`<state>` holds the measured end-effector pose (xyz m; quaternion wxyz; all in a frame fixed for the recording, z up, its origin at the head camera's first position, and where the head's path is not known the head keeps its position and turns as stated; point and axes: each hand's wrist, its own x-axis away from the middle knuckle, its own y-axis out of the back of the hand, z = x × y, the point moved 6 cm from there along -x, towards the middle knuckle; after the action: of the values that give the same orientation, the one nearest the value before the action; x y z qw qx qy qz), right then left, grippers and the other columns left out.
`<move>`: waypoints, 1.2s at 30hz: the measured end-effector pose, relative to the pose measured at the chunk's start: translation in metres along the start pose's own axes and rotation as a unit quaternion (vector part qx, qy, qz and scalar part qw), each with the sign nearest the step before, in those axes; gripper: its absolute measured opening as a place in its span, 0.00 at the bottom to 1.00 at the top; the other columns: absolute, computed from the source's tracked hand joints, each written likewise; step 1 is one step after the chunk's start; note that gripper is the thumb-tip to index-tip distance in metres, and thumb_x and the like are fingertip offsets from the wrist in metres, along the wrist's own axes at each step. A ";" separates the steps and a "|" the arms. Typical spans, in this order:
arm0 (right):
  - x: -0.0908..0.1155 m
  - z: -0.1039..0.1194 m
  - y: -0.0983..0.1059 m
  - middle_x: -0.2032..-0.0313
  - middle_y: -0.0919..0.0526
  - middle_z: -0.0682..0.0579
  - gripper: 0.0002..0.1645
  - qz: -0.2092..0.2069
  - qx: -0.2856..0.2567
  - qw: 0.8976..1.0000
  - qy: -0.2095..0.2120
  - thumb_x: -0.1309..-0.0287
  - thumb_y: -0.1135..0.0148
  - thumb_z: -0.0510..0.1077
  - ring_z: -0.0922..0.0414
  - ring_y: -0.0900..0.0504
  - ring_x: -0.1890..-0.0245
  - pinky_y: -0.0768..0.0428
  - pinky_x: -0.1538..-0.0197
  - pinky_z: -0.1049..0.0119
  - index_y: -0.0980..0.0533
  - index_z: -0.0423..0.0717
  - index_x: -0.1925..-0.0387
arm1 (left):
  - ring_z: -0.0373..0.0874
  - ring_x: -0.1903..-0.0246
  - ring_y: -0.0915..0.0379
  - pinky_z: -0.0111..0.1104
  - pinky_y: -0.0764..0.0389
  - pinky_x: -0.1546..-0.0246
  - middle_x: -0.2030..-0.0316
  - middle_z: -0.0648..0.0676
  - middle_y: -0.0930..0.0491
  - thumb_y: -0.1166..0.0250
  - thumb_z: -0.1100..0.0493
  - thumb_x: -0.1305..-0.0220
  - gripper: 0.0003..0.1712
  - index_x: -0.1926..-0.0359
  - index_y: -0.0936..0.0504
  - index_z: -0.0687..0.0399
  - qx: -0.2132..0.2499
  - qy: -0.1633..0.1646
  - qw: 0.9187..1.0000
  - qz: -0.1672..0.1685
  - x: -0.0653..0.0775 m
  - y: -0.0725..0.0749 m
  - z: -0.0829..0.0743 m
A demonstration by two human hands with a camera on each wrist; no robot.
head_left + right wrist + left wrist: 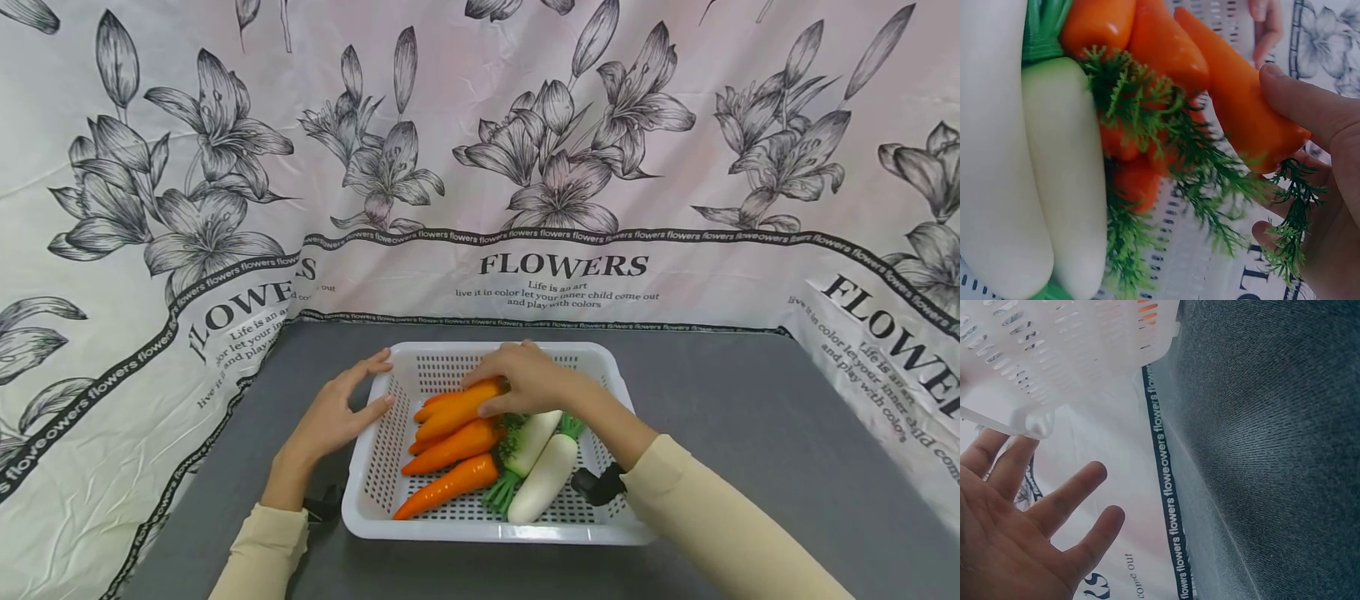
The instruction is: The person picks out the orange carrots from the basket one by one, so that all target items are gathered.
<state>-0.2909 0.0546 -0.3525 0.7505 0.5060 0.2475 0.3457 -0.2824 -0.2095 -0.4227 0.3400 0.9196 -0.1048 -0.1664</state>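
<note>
A white perforated plastic basket (495, 531) stands on the grey table, holding several orange carrots (450, 485) with leafy green tops and two white radishes (545, 479). My right hand (529, 379) reaches in over the back part and grips an orange carrot (1241, 106) near its leafy end, thumb on one side and fingers on the other. The carrot's tip points left, above the others. At the basket's left wall is my left hand (335, 417), its fingers spread and fairly straight; in the left wrist view two fingers (1016, 465) meet the rim.
Grey cloth (720, 433) covers the table on both sides of the basket. A white curtain (555, 283) with printed flowers and lettering hangs behind and at the sides. Black wrist devices (598, 485) are strapped below the hands.
</note>
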 end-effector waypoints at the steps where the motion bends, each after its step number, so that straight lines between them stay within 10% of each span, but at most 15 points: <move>1: 0.003 0.000 0.003 0.44 0.13 0.60 0.24 -0.003 -0.002 1.000 -0.001 0.40 0.27 0.54 0.56 0.23 0.48 0.33 0.46 0.53 0.17 0.59 0.42 | 0.57 0.26 0.39 0.58 0.24 0.38 0.23 0.43 0.38 0.34 0.46 0.31 0.29 0.32 0.26 0.43 0.000 -0.001 1.000 0.000 0.000 0.000 0.000; 10: 0.033 -0.022 0.031 0.54 0.13 0.59 0.26 -0.069 -0.038 0.997 -0.001 0.40 0.28 0.53 0.59 0.25 0.61 0.31 0.53 0.61 0.18 0.56 0.40 | 0.58 0.26 0.38 0.55 0.19 0.43 0.23 0.45 0.38 0.34 0.47 0.31 0.29 0.31 0.26 0.45 -0.006 -0.009 1.000 -0.001 -0.001 0.000 -0.001; 16: 0.062 -0.056 0.048 0.52 0.14 0.55 0.26 -0.129 -0.081 0.985 -0.076 0.38 0.28 0.50 0.58 0.25 0.62 0.25 0.62 0.64 0.19 0.52 0.39 | 0.59 0.26 0.39 0.52 0.17 0.46 0.23 0.45 0.38 0.34 0.47 0.31 0.29 0.31 0.26 0.45 -0.007 -0.008 1.000 0.001 -0.002 0.001 -0.002; 36: 0.153 -0.126 0.064 0.47 0.16 0.41 0.31 -0.297 -0.114 0.911 -0.263 0.34 0.33 0.56 0.52 0.23 0.60 0.25 0.69 0.69 0.23 0.48 0.34 | 0.58 0.27 0.36 0.42 0.13 0.53 0.22 0.45 0.39 0.35 0.46 0.30 0.30 0.31 0.26 0.46 -0.001 -0.003 1.000 0.008 -0.001 0.000 0.000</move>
<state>-0.3007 0.2625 -0.3420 0.9093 0.3922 0.1388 -0.0132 -0.2834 -0.2086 -0.4225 0.3424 0.9177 -0.1132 -0.1665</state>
